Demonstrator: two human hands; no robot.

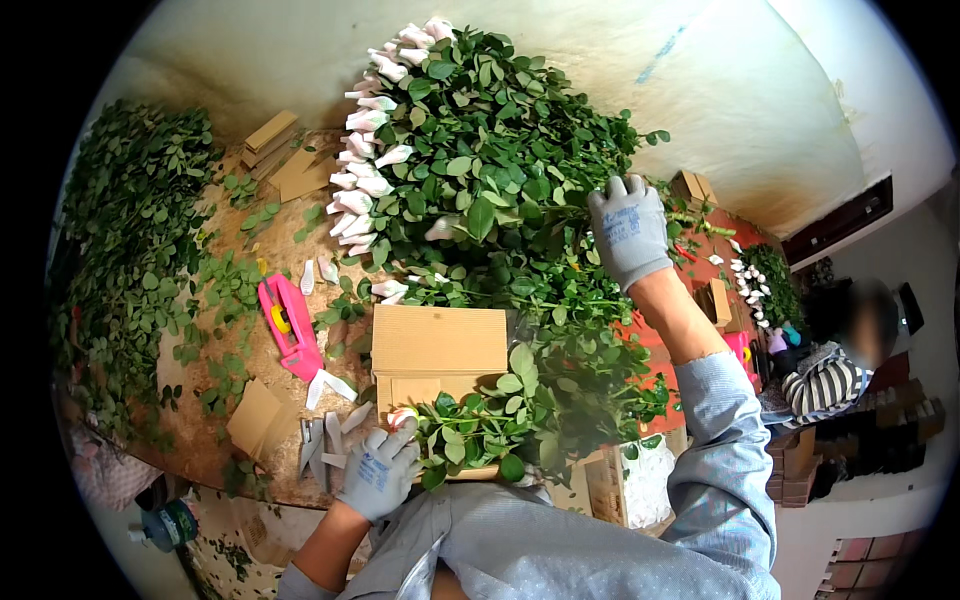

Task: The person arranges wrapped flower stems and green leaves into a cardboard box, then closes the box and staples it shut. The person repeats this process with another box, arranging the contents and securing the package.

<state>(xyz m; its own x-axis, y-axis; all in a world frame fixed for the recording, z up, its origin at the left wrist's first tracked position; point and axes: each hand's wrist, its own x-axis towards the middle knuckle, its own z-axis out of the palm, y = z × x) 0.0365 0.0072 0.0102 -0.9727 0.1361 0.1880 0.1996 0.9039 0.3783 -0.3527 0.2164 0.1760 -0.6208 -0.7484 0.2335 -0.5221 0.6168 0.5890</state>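
My left hand [381,471], in a grey coated glove, has its fingertips against a pink-and-white rose head [403,418]. That rose lies with leafy stems [457,431] on a corrugated cardboard sheet [439,341] before me; whether the fingers grip it is hidden. My right hand [631,229], gloved alike, reaches out to the right edge of a big heap of roses [510,135]. Its fingers are curled around a rose stem [559,208]. A netted bud [442,227] lies over the heap's leaves in line with that stem. White-netted buds [364,161] line the heap's left side.
A pink tape dispenser [291,330], a stapler [313,450], white paper strips [330,386] and cardboard pieces [262,416] lie at left. More foliage [135,262] covers the table's far left. A person in stripes [825,382] is at the right, near more roses [750,281].
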